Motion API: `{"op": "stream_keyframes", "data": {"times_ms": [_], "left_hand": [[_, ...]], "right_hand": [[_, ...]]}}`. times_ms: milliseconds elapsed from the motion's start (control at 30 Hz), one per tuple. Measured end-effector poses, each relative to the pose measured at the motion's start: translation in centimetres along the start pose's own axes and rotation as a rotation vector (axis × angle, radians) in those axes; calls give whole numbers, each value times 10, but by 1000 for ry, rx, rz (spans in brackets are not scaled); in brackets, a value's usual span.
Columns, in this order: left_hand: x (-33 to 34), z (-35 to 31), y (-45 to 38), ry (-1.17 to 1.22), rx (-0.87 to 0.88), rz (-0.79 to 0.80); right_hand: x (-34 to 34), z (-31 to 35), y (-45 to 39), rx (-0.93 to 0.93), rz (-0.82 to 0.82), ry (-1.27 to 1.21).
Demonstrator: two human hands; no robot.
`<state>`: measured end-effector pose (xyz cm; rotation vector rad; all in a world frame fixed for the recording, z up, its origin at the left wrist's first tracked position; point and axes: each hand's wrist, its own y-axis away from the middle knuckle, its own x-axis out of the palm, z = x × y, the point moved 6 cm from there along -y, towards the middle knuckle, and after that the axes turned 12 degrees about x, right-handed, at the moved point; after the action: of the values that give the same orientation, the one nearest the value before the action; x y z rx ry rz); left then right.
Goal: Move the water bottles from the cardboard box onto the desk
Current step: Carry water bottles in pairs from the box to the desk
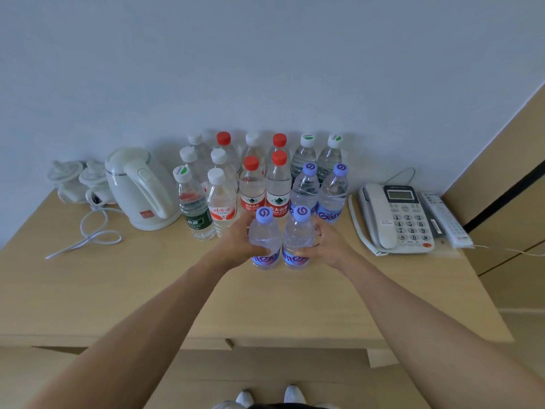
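Note:
Two clear water bottles with lilac caps stand side by side on the wooden desk (147, 290), in front of the others. My left hand (236, 243) grips the left bottle (264, 231) round its middle. The right bottle (298, 231) is gripped the same way by my right hand (327, 246). Behind them several more bottles stand in rows against the wall: white-capped ones (221, 199), red-capped ones (277, 184) and two more lilac-capped ones (333, 193). Flaps of the cardboard box (265, 367) show below the desk's front edge; its inside is hidden.
A white electric kettle (141, 187) with its cord stands left of the bottles, with wrapped white cups (76, 178) beyond it. A white desk phone (395, 216) and a remote control (445, 216) lie at the right. My shoes (268, 397) show at the bottom.

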<state>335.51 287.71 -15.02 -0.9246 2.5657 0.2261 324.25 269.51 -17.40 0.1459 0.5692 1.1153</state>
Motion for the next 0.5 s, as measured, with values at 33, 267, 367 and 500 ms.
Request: {"op": "stream_keyframes", "data": {"times_ms": [33, 267, 367, 500], "left_hand": [[-7, -9, -1, -111, 45, -12], [-29, -79, -18, -813, 314, 23], [-26, -84, -24, -928, 339, 63], [-31, -89, -36, -1030, 362, 71]], "right_hand": [[-2, 4, 2, -17, -14, 16], [-9, 25, 12, -130, -169, 224], [-8, 29, 17, -170, -209, 228], [-11, 34, 20, -185, -280, 224]]}}
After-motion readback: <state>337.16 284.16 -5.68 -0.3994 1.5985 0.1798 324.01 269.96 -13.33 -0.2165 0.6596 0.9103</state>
